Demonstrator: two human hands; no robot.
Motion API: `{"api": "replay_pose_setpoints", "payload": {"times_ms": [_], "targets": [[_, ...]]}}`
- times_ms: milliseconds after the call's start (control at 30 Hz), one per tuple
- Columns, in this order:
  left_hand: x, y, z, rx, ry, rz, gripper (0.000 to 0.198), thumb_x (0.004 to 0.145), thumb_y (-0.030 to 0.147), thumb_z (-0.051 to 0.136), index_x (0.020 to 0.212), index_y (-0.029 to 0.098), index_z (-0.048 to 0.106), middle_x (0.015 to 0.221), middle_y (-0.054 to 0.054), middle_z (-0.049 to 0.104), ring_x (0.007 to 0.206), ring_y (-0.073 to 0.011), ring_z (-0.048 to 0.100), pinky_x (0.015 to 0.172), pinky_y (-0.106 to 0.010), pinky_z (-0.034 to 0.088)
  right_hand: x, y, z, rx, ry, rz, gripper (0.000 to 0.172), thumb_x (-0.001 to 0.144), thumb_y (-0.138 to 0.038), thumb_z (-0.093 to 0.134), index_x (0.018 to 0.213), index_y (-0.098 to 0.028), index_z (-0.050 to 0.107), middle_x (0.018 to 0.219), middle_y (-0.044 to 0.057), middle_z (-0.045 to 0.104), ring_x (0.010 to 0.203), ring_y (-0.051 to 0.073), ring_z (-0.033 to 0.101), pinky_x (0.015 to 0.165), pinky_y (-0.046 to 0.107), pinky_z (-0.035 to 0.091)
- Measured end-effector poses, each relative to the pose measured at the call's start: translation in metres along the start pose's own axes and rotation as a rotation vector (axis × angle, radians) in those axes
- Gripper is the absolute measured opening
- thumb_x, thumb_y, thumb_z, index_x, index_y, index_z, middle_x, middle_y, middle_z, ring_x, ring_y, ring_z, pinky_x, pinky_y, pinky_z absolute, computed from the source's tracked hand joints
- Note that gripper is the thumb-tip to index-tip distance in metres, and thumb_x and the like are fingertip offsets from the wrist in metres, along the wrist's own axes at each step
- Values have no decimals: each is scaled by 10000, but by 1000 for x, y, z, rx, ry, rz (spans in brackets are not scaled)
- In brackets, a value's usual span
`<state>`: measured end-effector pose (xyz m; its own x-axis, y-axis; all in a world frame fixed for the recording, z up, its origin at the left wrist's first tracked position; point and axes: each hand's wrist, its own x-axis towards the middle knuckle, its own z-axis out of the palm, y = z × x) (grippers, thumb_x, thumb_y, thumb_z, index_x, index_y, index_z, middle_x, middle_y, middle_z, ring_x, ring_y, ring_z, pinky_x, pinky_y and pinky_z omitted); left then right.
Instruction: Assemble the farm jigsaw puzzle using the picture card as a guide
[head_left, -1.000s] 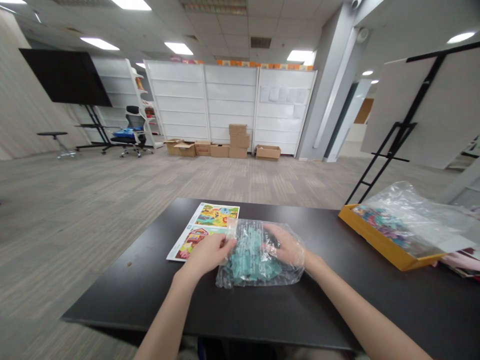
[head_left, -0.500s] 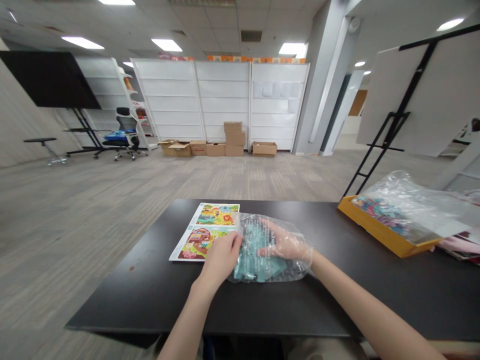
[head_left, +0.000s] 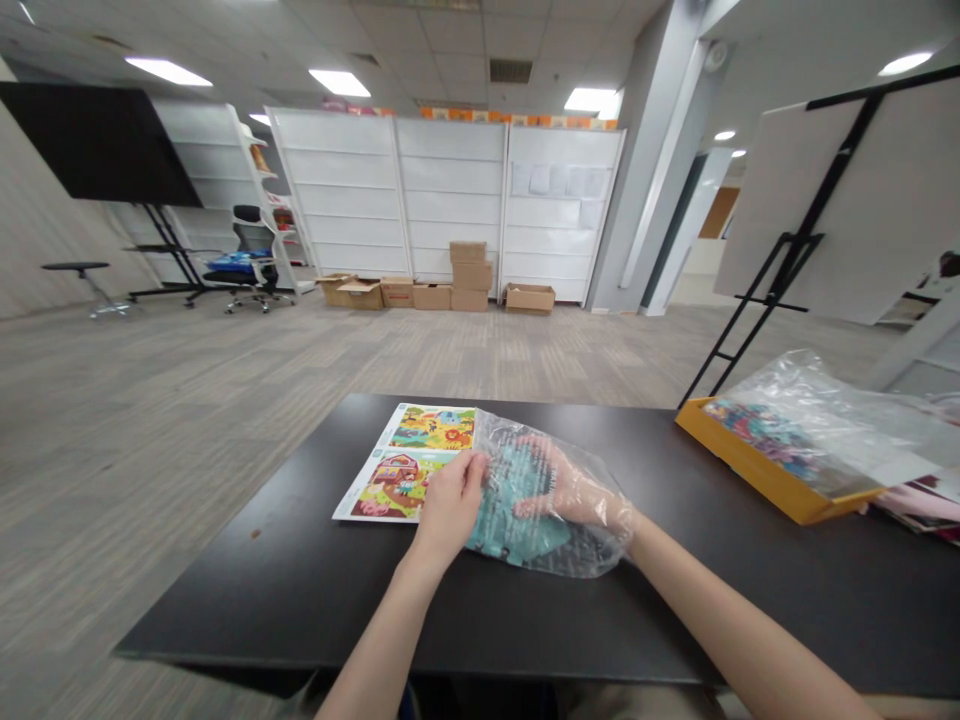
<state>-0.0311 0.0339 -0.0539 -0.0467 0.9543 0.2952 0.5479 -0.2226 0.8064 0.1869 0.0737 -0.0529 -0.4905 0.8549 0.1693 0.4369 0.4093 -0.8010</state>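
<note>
Centre frame: my left hand [head_left: 450,505] pinches the left edge of a clear plastic bag [head_left: 525,545] of teal puzzle pieces, which lies on the dark desk [head_left: 300,590]. My right hand [head_left: 574,490] is inside the bag, fingers spread over the pieces. Both holds match half a second earlier. The bag now spreads slightly wider, against the picture sheet [head_left: 405,462].

We are in an open office hall.
Panel lights [head_left: 339,82] overhead, grey carpet floor [head_left: 187,400], white shelving [head_left: 450,190], cardboard boxes [head_left: 469,272], a swivel chair [head_left: 244,255] and a black screen [head_left: 97,145] on a stand surround us.
</note>
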Motion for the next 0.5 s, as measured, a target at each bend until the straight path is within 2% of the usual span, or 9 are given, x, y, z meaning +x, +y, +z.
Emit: {"api": "replay_pose_setpoints", "payload": {"times_ms": [167, 367, 500], "targets": [[0, 5, 1, -6, 48, -22, 333, 988, 402, 384, 861, 218, 630, 764, -9, 680, 721, -179, 627, 696, -273, 438, 0, 1, 1, 66, -24, -14, 988, 647, -529, 882, 1484, -290, 415, 1463, 155, 545, 1316, 400, 554, 1107, 493, 491], [-2, 7, 5, -14, 91, -16, 331, 988, 400, 385, 838, 211, 611, 744, -11, 668, 698, -174, 614, 686, -272, 429, 0, -1, -1, 86, -62, 65, 825, 622, -506, 897, 1335, -233, 583, 1273, 82, 699, 1180, 373, 649, 982, 374, 563], [-4, 10, 9, -10, 161, -5, 335, 996, 396, 375, 827, 212, 597, 757, -15, 666, 727, -178, 619, 713, -277, 433, -1, -6, -2, 138, -70, 56, 802, 637, -487, 894, 1333, -225, 596, 1256, 73, 709, 1144, 346, 668, 965, 349, 564]]}}
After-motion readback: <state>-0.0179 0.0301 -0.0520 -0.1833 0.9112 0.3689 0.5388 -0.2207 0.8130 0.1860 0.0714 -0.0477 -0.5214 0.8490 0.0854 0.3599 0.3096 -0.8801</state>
